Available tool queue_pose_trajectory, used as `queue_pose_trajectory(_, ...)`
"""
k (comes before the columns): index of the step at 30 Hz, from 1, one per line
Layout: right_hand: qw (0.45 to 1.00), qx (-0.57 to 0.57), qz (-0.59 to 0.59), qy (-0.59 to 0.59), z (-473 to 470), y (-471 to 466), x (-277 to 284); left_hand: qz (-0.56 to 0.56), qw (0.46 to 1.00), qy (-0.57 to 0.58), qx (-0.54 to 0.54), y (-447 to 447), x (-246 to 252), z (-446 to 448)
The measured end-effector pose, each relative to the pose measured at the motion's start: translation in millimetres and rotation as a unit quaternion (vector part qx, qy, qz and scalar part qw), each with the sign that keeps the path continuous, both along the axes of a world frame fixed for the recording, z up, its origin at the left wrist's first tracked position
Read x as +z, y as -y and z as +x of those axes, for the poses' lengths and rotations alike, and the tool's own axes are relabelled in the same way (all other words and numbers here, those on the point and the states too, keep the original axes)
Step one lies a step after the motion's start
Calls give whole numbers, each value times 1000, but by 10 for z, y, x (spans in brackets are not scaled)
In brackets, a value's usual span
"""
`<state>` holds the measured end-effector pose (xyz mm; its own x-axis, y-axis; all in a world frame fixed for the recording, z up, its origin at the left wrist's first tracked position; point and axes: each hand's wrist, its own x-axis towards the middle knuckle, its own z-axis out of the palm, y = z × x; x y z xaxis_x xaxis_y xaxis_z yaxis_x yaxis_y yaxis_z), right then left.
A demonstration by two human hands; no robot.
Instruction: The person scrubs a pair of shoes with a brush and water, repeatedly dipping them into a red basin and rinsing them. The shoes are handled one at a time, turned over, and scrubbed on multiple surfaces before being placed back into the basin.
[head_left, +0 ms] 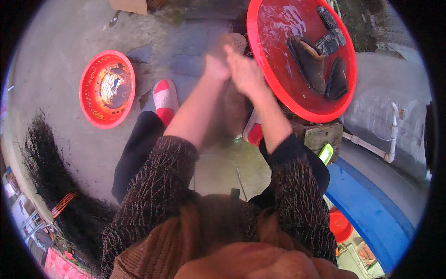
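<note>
My left hand [217, 66] and my right hand [244, 71] are close together in front of me, left of a large red plastic basin [256, 45]. Both are blurred. A brownish, blurred item [237, 42], possibly a shoe or sole, lies at my fingers; whether either hand grips it cannot be told. Below the hands is another brownish form [234, 108], too blurred to name. In the basin's water lie a dark shoe with a brown lining [306, 64], another dark shoe [337, 79] and a dark patterned piece [327, 43].
A smaller red patterned basin [107, 122] stands on the wet concrete floor [69, 42] at left. A wooden block [322, 137] is under the large basin's edge. Dark brush bristles or twigs [52, 160] lie at lower left; a white pipe [369, 146] and blue trough edge [369, 205] are at right.
</note>
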<state>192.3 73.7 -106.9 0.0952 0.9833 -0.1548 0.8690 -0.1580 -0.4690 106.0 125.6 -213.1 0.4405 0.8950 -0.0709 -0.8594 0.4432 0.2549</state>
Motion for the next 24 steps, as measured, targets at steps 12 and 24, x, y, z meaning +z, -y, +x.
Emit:
queue_pose_trajectory(12,994,-105,-9,4,221,5,162,-110,992,-18,-58,225,278,-116)
queue_pose_trajectory(24,984,-169,50,-13,282,210,479,-141,985,28,-99,365,497,-313)
